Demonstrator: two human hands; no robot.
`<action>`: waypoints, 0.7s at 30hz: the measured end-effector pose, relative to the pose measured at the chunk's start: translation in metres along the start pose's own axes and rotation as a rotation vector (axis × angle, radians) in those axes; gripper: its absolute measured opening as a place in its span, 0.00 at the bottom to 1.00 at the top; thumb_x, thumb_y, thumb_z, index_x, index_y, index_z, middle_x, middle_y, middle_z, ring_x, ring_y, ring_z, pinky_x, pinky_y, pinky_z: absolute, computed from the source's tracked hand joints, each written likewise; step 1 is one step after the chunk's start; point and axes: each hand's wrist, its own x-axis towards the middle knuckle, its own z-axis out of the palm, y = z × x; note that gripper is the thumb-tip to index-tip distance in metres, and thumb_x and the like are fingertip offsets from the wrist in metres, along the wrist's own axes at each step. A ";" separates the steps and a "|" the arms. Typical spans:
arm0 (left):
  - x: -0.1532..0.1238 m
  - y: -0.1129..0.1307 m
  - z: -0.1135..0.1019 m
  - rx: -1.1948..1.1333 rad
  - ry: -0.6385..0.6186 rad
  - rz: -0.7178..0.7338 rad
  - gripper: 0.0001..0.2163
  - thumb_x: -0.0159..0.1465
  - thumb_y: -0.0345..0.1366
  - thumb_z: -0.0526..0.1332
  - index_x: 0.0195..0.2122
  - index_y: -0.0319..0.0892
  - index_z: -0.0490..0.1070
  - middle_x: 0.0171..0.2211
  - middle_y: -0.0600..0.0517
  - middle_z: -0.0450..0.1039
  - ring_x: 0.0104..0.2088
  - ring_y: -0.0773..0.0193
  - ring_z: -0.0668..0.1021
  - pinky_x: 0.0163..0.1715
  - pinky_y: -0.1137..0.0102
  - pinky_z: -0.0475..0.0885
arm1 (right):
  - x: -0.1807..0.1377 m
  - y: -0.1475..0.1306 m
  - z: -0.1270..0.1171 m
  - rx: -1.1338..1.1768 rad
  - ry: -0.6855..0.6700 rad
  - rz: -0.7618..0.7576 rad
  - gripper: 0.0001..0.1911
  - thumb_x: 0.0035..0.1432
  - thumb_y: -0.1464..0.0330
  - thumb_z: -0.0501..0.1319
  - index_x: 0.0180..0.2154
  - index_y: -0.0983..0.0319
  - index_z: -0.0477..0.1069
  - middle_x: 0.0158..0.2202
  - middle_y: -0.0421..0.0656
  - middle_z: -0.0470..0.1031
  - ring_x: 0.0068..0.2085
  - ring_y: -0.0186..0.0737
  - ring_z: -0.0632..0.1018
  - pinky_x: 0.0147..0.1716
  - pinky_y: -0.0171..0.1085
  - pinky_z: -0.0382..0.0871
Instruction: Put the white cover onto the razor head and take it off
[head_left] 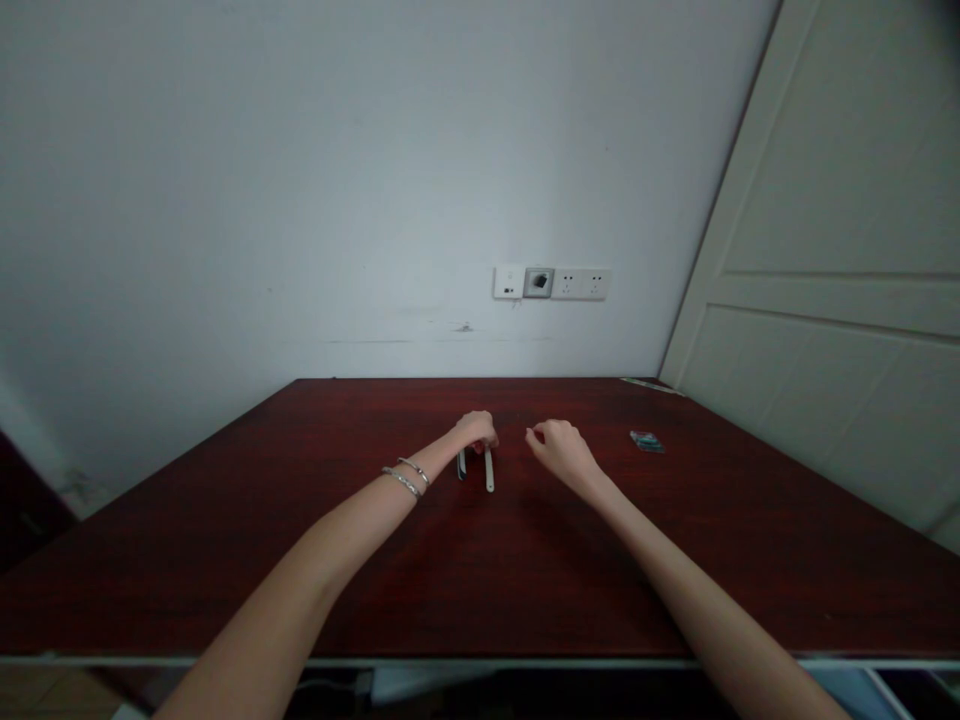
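Two things lie mid-surface [300, 520]: dark stick [461, 464], white stick [490, 470]. The left hand [478, 430] curls over their far ends; I cannot tell whether its grip pinches. The right hand [559, 447] hovers near, grip loosely spread. One packet [646, 440]; white wall, four wall plates [551, 283].

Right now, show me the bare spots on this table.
Bare on the table: its left side, the far strip under the wall, the near-right corner. Crowded: the middle, where the left hand touches two slim sticks beside the right hand; a packet lies farther right.
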 end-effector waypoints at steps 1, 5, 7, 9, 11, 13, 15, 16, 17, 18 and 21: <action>-0.001 0.001 0.000 0.004 0.000 -0.006 0.06 0.45 0.29 0.64 0.14 0.35 0.69 0.15 0.47 0.71 0.20 0.61 0.76 0.26 0.68 0.73 | 0.000 0.000 0.001 0.002 0.002 0.000 0.21 0.61 0.62 0.48 0.28 0.64 0.75 0.33 0.51 0.77 0.35 0.43 0.77 0.33 0.34 0.62; -0.005 0.003 0.000 0.032 0.010 -0.018 0.05 0.45 0.30 0.64 0.16 0.36 0.70 0.13 0.49 0.70 0.21 0.61 0.76 0.27 0.68 0.73 | 0.000 0.001 0.003 0.001 -0.001 0.006 0.20 0.60 0.63 0.49 0.28 0.64 0.75 0.33 0.51 0.77 0.36 0.43 0.77 0.33 0.33 0.63; -0.006 0.004 -0.001 0.062 0.017 -0.018 0.04 0.46 0.30 0.63 0.17 0.36 0.71 0.13 0.50 0.69 0.21 0.61 0.76 0.28 0.68 0.73 | 0.001 0.001 0.005 0.002 -0.010 0.014 0.19 0.60 0.63 0.49 0.28 0.64 0.75 0.33 0.52 0.77 0.36 0.44 0.77 0.33 0.33 0.63; -0.009 0.005 -0.001 0.093 0.026 -0.009 0.04 0.46 0.30 0.63 0.18 0.36 0.71 0.13 0.50 0.69 0.21 0.61 0.76 0.28 0.69 0.72 | 0.001 0.002 0.006 0.011 -0.012 0.016 0.19 0.59 0.64 0.50 0.28 0.64 0.75 0.33 0.52 0.78 0.36 0.44 0.77 0.34 0.34 0.63; -0.012 0.006 -0.004 0.115 0.039 0.008 0.02 0.45 0.29 0.63 0.19 0.36 0.72 0.13 0.50 0.70 0.21 0.62 0.76 0.28 0.70 0.72 | 0.002 0.004 0.007 0.029 -0.005 0.008 0.18 0.59 0.64 0.50 0.29 0.63 0.76 0.33 0.52 0.78 0.37 0.45 0.77 0.35 0.34 0.64; -0.015 0.004 -0.009 0.122 0.068 0.039 0.02 0.45 0.29 0.62 0.19 0.35 0.72 0.14 0.49 0.70 0.21 0.62 0.76 0.28 0.71 0.71 | 0.004 0.008 0.006 0.050 0.006 0.001 0.17 0.59 0.64 0.50 0.30 0.63 0.76 0.34 0.51 0.78 0.38 0.45 0.77 0.36 0.35 0.64; -0.017 0.000 -0.016 0.099 0.101 0.092 0.04 0.47 0.30 0.61 0.19 0.34 0.73 0.16 0.47 0.72 0.20 0.63 0.75 0.26 0.72 0.70 | 0.008 0.017 0.002 0.065 0.019 -0.006 0.16 0.58 0.65 0.51 0.32 0.62 0.76 0.35 0.50 0.78 0.39 0.45 0.77 0.37 0.35 0.65; -0.018 -0.003 -0.020 0.075 0.116 0.119 0.05 0.48 0.31 0.60 0.19 0.34 0.73 0.17 0.47 0.73 0.19 0.64 0.74 0.24 0.73 0.70 | 0.010 0.024 0.000 0.069 0.025 -0.011 0.15 0.57 0.65 0.52 0.34 0.62 0.76 0.35 0.49 0.78 0.39 0.46 0.77 0.37 0.35 0.65; -0.019 -0.007 -0.025 0.046 0.123 0.147 0.07 0.49 0.31 0.60 0.18 0.34 0.73 0.19 0.46 0.73 0.18 0.66 0.74 0.23 0.73 0.69 | 0.012 0.032 -0.002 0.072 0.030 -0.017 0.14 0.56 0.66 0.52 0.35 0.61 0.76 0.36 0.49 0.78 0.40 0.45 0.77 0.38 0.35 0.65; -0.021 -0.013 -0.030 0.014 0.138 0.163 0.08 0.50 0.32 0.59 0.18 0.34 0.73 0.20 0.46 0.74 0.17 0.67 0.73 0.21 0.74 0.68 | 0.015 0.042 -0.004 0.074 0.032 -0.022 0.14 0.55 0.66 0.53 0.36 0.61 0.76 0.37 0.48 0.78 0.40 0.45 0.77 0.39 0.35 0.66; -0.024 -0.032 -0.042 -0.086 0.179 0.199 0.09 0.51 0.32 0.58 0.20 0.33 0.73 0.21 0.47 0.74 0.15 0.71 0.70 0.18 0.76 0.66 | 0.024 0.081 -0.009 0.070 0.030 -0.022 0.15 0.54 0.66 0.54 0.39 0.62 0.76 0.38 0.48 0.77 0.40 0.44 0.77 0.40 0.36 0.67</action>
